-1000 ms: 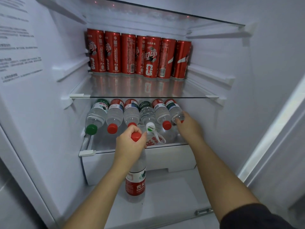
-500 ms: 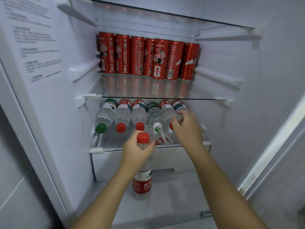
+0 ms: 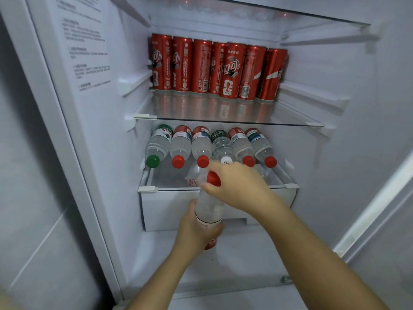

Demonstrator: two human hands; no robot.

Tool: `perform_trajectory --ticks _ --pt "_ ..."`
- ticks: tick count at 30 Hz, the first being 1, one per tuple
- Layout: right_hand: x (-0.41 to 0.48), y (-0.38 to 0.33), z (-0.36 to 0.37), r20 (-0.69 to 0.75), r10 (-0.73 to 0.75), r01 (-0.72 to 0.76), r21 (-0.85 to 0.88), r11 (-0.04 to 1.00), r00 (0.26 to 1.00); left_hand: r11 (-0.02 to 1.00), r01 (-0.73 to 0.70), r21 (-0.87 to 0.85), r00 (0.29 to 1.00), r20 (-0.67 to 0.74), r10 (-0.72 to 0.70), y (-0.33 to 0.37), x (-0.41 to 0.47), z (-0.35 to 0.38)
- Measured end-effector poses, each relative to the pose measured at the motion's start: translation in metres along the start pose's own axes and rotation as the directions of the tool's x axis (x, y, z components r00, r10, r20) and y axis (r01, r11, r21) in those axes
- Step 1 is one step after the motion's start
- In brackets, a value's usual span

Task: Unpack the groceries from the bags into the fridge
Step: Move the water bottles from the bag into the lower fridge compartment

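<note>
I hold a red-capped water bottle (image 3: pixel 209 209) upright in front of the fridge's lower shelf (image 3: pixel 223 187). My left hand (image 3: pixel 196 229) grips its lower body around the red label. My right hand (image 3: pixel 237 186) holds its neck just under the red cap. Behind it, several water bottles (image 3: pixel 202 146) lie side by side on the lower shelf, caps facing me. Another bottle (image 3: pixel 194 175) lies in front of that row, partly hidden by my right hand.
Several red soda cans (image 3: pixel 218 68) stand in a row at the back of the glass shelf (image 3: pixel 223 121) above. A white drawer (image 3: pixel 169 211) sits under the lower shelf. The fridge's white side walls close in left and right.
My right hand left the rightmost lying bottle and took the held bottle's neck. My left hand slid from the cap down to the bottle's label. The bottle rose higher.
</note>
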State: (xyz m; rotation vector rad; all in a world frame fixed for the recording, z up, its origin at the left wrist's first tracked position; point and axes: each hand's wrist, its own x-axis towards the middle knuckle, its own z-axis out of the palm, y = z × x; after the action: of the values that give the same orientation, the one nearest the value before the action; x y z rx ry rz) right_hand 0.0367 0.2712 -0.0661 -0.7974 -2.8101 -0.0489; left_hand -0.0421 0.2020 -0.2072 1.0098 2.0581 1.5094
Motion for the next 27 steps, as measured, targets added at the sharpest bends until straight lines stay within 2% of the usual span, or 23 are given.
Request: perform_trajectory --ticks 7,10,12,14,16,18,19,21,23,27 --pt "-0.011 0.020 0.005 -0.040 0.126 -0.108 0.296 0.949 0.991 1.000 -0.011 -0.025 0.999 0.050 0.012 0.019 -0.001 -0.002" --pt "-0.020 0.028 -0.004 -0.167 0.216 -0.116 0.467 0.877 0.962 0.991 -0.123 -0.059 0.991 0.052 0.126 0.038 0.000 -0.009" --pt "-0.030 0.031 -0.017 -0.265 0.301 -0.095 0.584 0.806 0.916 0.969 -0.245 0.017 0.968 0.060 0.244 0.055 0.000 -0.014" --pt "-0.042 0.040 -0.031 -0.303 0.358 -0.090 0.640 0.763 0.883 0.897 -0.404 0.178 0.914 0.041 0.403 0.072 0.003 -0.016" --pt "-0.055 0.051 -0.039 -0.258 0.392 -0.119 0.685 0.719 0.883 0.741 -0.583 0.335 0.789 0.016 0.614 0.084 0.014 -0.015" --pt "-0.063 0.060 -0.039 -0.163 0.417 -0.133 0.793 0.595 0.894 0.577 -0.689 0.439 0.656 0.040 0.753 0.090 0.030 -0.012" --pt "-0.066 0.063 -0.038 -0.104 0.423 -0.150 0.838 0.525 0.900 0.526 -0.715 0.460 0.619 0.068 0.782 0.093 0.038 -0.011" --pt "-0.069 0.067 -0.035 -0.016 0.422 -0.175 0.895 0.411 0.907 0.474 -0.750 0.461 0.589 0.139 0.796 0.099 0.052 -0.009" --pt "-0.072 0.071 -0.030 -0.011 0.449 -0.155 0.931 0.330 0.893 0.418 -0.778 0.469 0.551 0.188 0.813 0.104 0.066 -0.004" --pt "-0.066 0.081 -0.008 -0.016 0.600 -0.091 0.985 0.148 0.800 0.341 -0.763 0.549 0.518 0.204 0.831 0.116 0.094 0.015"
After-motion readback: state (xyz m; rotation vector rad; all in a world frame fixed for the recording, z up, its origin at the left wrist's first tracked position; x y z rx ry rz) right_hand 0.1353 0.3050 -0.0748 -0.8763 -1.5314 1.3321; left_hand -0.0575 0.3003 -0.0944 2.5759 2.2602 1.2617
